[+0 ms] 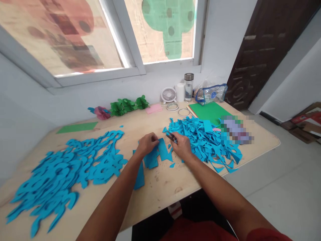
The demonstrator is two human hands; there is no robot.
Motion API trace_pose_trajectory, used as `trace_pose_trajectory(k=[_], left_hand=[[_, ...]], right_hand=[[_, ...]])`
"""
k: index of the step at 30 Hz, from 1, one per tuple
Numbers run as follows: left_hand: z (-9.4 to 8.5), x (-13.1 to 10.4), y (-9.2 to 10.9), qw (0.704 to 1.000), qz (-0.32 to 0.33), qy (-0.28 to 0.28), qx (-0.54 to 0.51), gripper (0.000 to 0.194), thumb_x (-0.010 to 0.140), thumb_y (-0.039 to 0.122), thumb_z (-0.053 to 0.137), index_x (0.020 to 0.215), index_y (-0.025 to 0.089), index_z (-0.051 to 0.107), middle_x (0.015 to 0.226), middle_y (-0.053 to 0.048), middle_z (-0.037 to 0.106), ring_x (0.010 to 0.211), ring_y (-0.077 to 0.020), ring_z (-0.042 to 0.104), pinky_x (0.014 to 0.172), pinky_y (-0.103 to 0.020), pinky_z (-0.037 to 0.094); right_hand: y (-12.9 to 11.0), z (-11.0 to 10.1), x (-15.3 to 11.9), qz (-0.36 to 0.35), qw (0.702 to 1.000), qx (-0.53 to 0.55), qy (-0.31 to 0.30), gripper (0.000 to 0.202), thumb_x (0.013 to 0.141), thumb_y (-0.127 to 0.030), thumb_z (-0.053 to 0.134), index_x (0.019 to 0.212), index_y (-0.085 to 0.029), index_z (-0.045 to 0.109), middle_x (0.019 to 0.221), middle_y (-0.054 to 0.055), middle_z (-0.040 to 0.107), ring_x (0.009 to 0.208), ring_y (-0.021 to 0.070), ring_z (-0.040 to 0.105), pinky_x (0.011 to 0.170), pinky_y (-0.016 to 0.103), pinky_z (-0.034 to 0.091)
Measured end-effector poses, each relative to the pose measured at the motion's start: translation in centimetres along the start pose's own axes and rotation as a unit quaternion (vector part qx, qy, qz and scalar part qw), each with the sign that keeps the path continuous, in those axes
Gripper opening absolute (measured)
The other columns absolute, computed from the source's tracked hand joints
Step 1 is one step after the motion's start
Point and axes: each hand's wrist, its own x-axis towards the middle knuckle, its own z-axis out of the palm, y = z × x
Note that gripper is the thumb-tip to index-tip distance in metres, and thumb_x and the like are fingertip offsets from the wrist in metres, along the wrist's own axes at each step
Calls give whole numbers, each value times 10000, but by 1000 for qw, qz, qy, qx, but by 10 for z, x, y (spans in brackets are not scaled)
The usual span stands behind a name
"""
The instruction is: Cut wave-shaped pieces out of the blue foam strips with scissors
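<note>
blue paper (163, 150) — left hand (147, 144) touching it, scissors (172, 137) in right (182, 146)

The light wood table (175, 182) carries layered blue cutouts (62, 167) at left, blue paper strips (151, 159) at centre front and a loose heap of blue scraps (200, 142) at right. Along the rear stand paper flowers (128, 105), a white fan (169, 95), a capped bottle (188, 90) and a clear pouch (213, 94). Green sheets (207, 111) lie behind the scraps; a green strip (77, 127) lies rear left.
</note>
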Motion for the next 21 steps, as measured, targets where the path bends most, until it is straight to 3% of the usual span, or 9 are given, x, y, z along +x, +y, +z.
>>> trace_pose_trajectory(k=[6, 10, 15, 21], left_hand=[[-16, -14, 10, 982, 55, 68, -168, 110, 687, 299, 609, 625, 213, 579, 677, -13, 666, 697, -186, 635, 695, -304, 501], [-23, -22, 20, 963, 65, 119, -233, 124, 675, 317, 637, 637, 211, 585, 699, -17, 669, 726, -192, 641, 722, -320, 516], [-24, -32, 29, 934, 31, 135, -329, 153, 667, 334, 677, 689, 204, 599, 721, -14, 663, 733, -185, 636, 703, -310, 514], [-17, -37, 32, 872, -12, 159, -462, 302, 607, 350, 764, 815, 188, 618, 678, 6, 660, 685, -168, 627, 670, -290, 486]], right_hand=[[-2, 0, 0, 10, 998, 49, -34, 302, 891, -330, 555, 1143, -239, 693, 903, 57, 762, 799, 210, 681, 683, 258, 436], [-4, 0, 1, -5, 994, 96, -44, 314, 908, -411, 535, 1089, -231, 718, 891, 48, 753, 747, 193, 650, 679, 262, 433], [-5, 0, 3, 0, 984, 176, -13, 326, 872, -441, 567, 1011, -194, 728, 821, 32, 716, 697, 167, 589, 654, 250, 424], [-2, 6, 7, 9, 965, 255, -59, 223, 772, -375, 620, 743, -163, 686, 611, -23, 545, 604, 131, 458, 568, 233, 347]])
